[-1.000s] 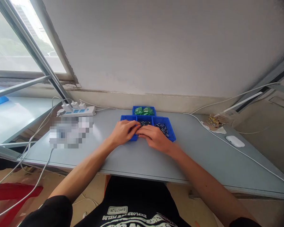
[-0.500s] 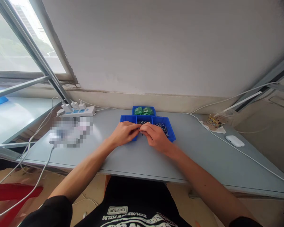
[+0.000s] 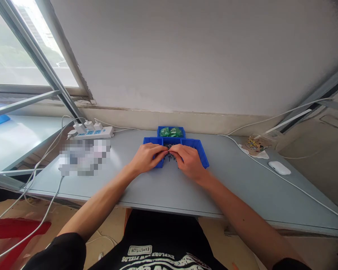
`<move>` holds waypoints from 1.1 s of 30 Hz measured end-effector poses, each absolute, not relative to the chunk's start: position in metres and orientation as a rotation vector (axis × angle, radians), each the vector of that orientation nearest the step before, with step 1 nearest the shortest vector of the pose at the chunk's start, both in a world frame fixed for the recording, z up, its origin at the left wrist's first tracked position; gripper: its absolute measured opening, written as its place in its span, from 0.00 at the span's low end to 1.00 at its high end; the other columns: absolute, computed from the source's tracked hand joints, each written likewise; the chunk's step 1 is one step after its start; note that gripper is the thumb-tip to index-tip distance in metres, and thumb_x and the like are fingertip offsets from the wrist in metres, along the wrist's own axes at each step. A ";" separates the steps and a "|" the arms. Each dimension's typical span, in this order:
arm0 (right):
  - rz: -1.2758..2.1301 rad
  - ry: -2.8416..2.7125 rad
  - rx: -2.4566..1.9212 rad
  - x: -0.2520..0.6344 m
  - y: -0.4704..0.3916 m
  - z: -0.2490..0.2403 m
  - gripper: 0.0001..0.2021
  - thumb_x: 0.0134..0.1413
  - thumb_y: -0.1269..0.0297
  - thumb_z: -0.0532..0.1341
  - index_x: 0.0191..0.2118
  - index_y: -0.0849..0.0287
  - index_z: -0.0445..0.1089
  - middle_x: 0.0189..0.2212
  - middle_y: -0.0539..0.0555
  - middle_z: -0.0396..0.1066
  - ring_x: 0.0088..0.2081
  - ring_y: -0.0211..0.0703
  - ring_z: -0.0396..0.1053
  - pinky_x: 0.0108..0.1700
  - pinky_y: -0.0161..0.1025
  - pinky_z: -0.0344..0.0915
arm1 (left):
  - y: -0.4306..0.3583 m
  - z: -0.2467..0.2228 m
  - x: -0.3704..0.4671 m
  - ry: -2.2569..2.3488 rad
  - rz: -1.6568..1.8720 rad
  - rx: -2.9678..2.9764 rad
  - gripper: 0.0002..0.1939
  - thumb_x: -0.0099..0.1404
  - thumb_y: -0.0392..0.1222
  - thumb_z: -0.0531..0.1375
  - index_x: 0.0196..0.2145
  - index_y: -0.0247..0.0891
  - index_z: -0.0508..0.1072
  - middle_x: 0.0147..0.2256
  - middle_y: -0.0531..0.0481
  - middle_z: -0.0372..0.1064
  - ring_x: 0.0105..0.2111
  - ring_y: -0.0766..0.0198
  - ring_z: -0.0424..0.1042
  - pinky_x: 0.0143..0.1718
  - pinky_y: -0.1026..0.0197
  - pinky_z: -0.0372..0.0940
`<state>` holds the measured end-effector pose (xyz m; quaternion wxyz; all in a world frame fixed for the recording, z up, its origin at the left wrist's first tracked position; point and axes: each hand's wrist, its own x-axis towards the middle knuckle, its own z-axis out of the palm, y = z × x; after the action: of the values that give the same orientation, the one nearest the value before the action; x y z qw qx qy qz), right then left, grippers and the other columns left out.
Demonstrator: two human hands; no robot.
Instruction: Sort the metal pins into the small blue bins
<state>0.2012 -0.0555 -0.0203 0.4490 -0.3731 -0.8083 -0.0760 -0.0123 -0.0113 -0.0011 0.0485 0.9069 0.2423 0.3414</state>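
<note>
My left hand (image 3: 148,156) and my right hand (image 3: 188,160) meet fingertip to fingertip above the middle of a blue divided tray (image 3: 203,156). Both are closed in a pinch, and whatever lies between the fingertips is too small to make out. Small dark and silvery pieces (image 3: 169,158) show in the middle compartment, just below the fingers. My left hand covers much of the left compartment, my right hand much of the right one. Behind stands a smaller blue bin (image 3: 183,129) with green packets (image 3: 174,131) in it.
On the grey table (image 3: 157,191), a white power strip (image 3: 101,132) with plugs and a blurred-out item (image 3: 84,155) lie left. A white case (image 3: 279,167), a long cable (image 3: 259,161) and a bag of small parts (image 3: 255,145) lie right.
My right hand's fingers have shifted slightly right and now point more directly at the left fingertips. More of the middle compartment's pieces show, while the right compartment's pieces are more hidden.
</note>
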 end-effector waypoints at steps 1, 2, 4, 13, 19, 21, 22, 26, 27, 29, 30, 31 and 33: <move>-0.184 -2.006 -0.936 0.201 -0.055 -0.021 0.11 0.74 0.65 0.52 0.45 0.54 0.73 0.38 0.53 0.79 0.39 0.42 0.76 0.45 0.39 0.71 | -0.011 -0.001 -0.012 0.734 1.024 2.770 0.16 0.78 0.47 0.53 0.45 0.40 0.79 0.35 0.48 0.79 0.34 0.63 0.75 0.40 0.61 0.66; -0.183 -2.012 -0.947 0.201 -0.055 -0.022 0.11 0.74 0.65 0.53 0.45 0.54 0.73 0.38 0.53 0.79 0.40 0.42 0.76 0.45 0.39 0.71 | -0.011 -0.001 -0.012 0.730 1.008 2.777 0.16 0.78 0.47 0.53 0.46 0.40 0.79 0.35 0.48 0.79 0.34 0.63 0.75 0.40 0.61 0.66; -0.193 -2.016 -0.958 0.200 -0.054 -0.023 0.11 0.74 0.65 0.53 0.44 0.54 0.74 0.38 0.52 0.80 0.39 0.42 0.76 0.45 0.39 0.70 | -0.010 -0.002 -0.013 0.723 0.983 2.790 0.15 0.78 0.46 0.53 0.46 0.40 0.79 0.34 0.49 0.79 0.34 0.62 0.75 0.40 0.61 0.66; -0.176 -2.008 -1.058 0.198 -0.055 -0.019 0.12 0.75 0.63 0.52 0.42 0.56 0.73 0.37 0.53 0.79 0.36 0.40 0.75 0.41 0.37 0.68 | -0.008 -0.004 -0.014 0.716 0.971 2.805 0.17 0.79 0.46 0.52 0.47 0.40 0.79 0.37 0.48 0.80 0.36 0.62 0.77 0.41 0.60 0.67; -0.185 -2.016 -1.107 0.198 -0.054 -0.022 0.14 0.76 0.61 0.51 0.42 0.56 0.72 0.35 0.52 0.79 0.34 0.39 0.74 0.38 0.36 0.64 | -0.009 -0.004 -0.014 0.702 0.989 2.809 0.16 0.78 0.45 0.52 0.45 0.41 0.80 0.36 0.48 0.80 0.35 0.62 0.77 0.41 0.60 0.68; -0.189 -2.024 -1.114 0.198 -0.053 -0.023 0.14 0.76 0.61 0.51 0.41 0.56 0.72 0.35 0.52 0.79 0.34 0.39 0.74 0.38 0.36 0.64 | -0.008 -0.005 -0.013 0.703 0.992 2.811 0.16 0.78 0.45 0.53 0.45 0.41 0.80 0.36 0.48 0.80 0.35 0.62 0.77 0.41 0.60 0.68; -0.192 -2.028 -1.116 0.198 -0.053 -0.023 0.14 0.76 0.60 0.51 0.41 0.56 0.72 0.35 0.52 0.78 0.34 0.39 0.74 0.37 0.36 0.64 | -0.008 -0.005 -0.013 0.702 0.992 2.813 0.15 0.78 0.45 0.53 0.45 0.41 0.80 0.36 0.48 0.80 0.35 0.62 0.78 0.41 0.60 0.68; -0.211 -2.038 -1.109 0.199 -0.053 -0.023 0.16 0.77 0.59 0.49 0.40 0.56 0.71 0.34 0.52 0.78 0.32 0.39 0.73 0.36 0.35 0.62 | -0.008 -0.007 -0.013 0.682 0.987 2.817 0.15 0.78 0.45 0.53 0.44 0.40 0.80 0.37 0.48 0.80 0.36 0.61 0.78 0.42 0.60 0.68; -0.214 -2.042 -1.112 0.199 -0.053 -0.023 0.17 0.77 0.59 0.49 0.40 0.56 0.71 0.33 0.52 0.78 0.32 0.39 0.73 0.36 0.35 0.61 | -0.008 -0.007 -0.013 0.676 0.985 2.818 0.15 0.78 0.45 0.53 0.44 0.40 0.80 0.37 0.48 0.80 0.36 0.61 0.78 0.43 0.60 0.68; -0.217 -2.050 -1.123 0.199 -0.053 -0.022 0.18 0.77 0.59 0.48 0.39 0.56 0.71 0.32 0.52 0.77 0.31 0.39 0.72 0.36 0.35 0.60 | -0.008 -0.007 -0.012 0.673 0.978 2.821 0.15 0.78 0.45 0.53 0.44 0.40 0.80 0.36 0.48 0.80 0.36 0.62 0.78 0.42 0.59 0.68; -0.213 -2.053 -1.130 0.199 -0.053 -0.022 0.18 0.77 0.59 0.48 0.38 0.56 0.71 0.31 0.51 0.77 0.31 0.39 0.71 0.36 0.35 0.60 | -0.008 -0.008 -0.012 0.672 0.977 2.821 0.15 0.78 0.45 0.53 0.44 0.41 0.80 0.36 0.48 0.80 0.36 0.62 0.78 0.42 0.59 0.68; -0.208 -2.056 -1.135 0.200 -0.053 -0.022 0.18 0.77 0.59 0.48 0.37 0.57 0.71 0.31 0.51 0.77 0.30 0.39 0.71 0.35 0.35 0.59 | -0.008 -0.008 -0.012 0.669 0.977 2.819 0.15 0.78 0.45 0.53 0.44 0.41 0.80 0.35 0.48 0.80 0.35 0.62 0.78 0.42 0.59 0.68; -0.193 -2.061 -1.145 0.200 -0.053 -0.022 0.19 0.77 0.58 0.48 0.36 0.57 0.71 0.30 0.51 0.76 0.29 0.38 0.70 0.35 0.35 0.59 | -0.008 -0.008 -0.013 0.662 0.985 2.817 0.15 0.78 0.45 0.53 0.44 0.40 0.80 0.35 0.48 0.79 0.35 0.62 0.78 0.42 0.60 0.68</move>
<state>0.2000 -0.0535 -0.0219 0.3782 -0.4480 -0.8066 -0.0754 -0.0125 -0.0082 -0.0078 0.0426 0.9207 0.2163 0.3219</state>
